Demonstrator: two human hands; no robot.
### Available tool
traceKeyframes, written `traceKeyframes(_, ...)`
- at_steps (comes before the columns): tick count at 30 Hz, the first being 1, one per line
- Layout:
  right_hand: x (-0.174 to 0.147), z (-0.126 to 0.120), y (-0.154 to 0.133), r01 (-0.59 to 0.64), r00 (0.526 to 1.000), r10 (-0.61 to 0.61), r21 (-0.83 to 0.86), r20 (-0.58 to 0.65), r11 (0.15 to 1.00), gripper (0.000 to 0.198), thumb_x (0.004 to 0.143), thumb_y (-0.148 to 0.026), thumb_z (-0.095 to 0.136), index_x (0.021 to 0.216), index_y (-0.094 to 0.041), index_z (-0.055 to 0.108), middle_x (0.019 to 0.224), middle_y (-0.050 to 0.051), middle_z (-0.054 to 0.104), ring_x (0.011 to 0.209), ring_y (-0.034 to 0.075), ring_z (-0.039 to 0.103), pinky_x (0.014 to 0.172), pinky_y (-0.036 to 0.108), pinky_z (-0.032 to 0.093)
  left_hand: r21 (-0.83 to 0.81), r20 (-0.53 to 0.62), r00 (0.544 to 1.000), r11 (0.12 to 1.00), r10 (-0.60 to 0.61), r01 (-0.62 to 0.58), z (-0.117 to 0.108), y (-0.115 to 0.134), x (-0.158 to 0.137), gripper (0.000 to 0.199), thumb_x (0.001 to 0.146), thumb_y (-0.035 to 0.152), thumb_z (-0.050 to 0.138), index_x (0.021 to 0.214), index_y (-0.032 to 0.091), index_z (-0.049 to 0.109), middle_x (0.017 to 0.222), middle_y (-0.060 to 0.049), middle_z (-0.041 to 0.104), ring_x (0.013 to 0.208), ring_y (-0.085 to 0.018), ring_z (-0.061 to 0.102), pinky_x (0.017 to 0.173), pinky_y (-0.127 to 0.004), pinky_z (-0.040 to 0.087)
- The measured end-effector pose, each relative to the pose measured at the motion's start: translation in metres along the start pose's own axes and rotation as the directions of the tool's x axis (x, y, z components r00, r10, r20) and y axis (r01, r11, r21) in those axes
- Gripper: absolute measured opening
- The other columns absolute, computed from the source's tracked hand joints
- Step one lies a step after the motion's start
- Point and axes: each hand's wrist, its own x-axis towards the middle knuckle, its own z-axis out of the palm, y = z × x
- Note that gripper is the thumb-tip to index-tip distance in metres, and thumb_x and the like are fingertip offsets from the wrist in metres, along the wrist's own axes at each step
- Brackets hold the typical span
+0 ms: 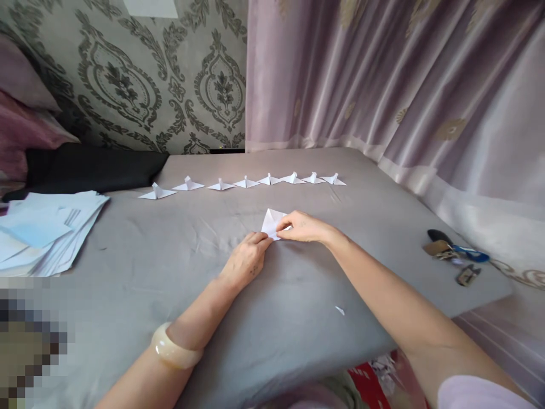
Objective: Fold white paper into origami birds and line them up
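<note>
Pinching paper (269, 220): right hand (303, 226), thumb nearly meeting finger. Left hand (247, 257), fingers bunched, holds near-left edge. Folded pieces (246, 182) beyond both.

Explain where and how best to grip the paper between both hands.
Probably pinch the paper by its far pointed corner, from the far side. It juts out uncovered, while the left hand sits at the near edge and the right hand covers its right part.

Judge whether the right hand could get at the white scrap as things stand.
Likely yes: nothing covers the scrap or blocks the way, though the right hand, busy at the paper, would probably have to leave it first.
</note>
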Motion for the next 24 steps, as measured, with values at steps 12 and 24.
traceKeyframes(12, -0.029, 0.024, 0.002, 0.077, 0.849, -0.103, -0.071, -0.519, 0.995, 0.032, 0.077, -0.011, 0.049, 0.106, -0.019, 0.062, 0.109, 0.008, 0.060, 0.096, 0.018, 0.057, 0.080, 0.028, 0.043, 0.092, 0.064, 0.997, 0.995, 0.031, -0.037, 0.006, -0.001, -0.002, 0.045, 0.087, 0.001, 0.030, 0.120, 0.014, 0.057, 0.108, -0.011, 0.056, 0.092, -0.021, 0.051, 0.085, -0.036, 0.049)
traceKeyframes(24, -0.040, 0.076, 0.010, 0.025, 0.851, 0.003, 0.045, -0.526, 0.999, 0.029, 0.083, -0.015, 0.047, 0.100, -0.019, 0.070, 0.091, 0.005, 0.064, 0.081, 0.015, 0.061, 0.078, 0.026, 0.046, 0.144, 0.112, 0.993, 0.988, 0.034, -0.051, 0.007, -0.004, -0.003, 0.054, 0.084, 0.000, 0.031, 0.131, 0.016, 0.050, 0.115, -0.012, 0.052, 0.096, -0.022, 0.047, 0.089, -0.036, 0.047)
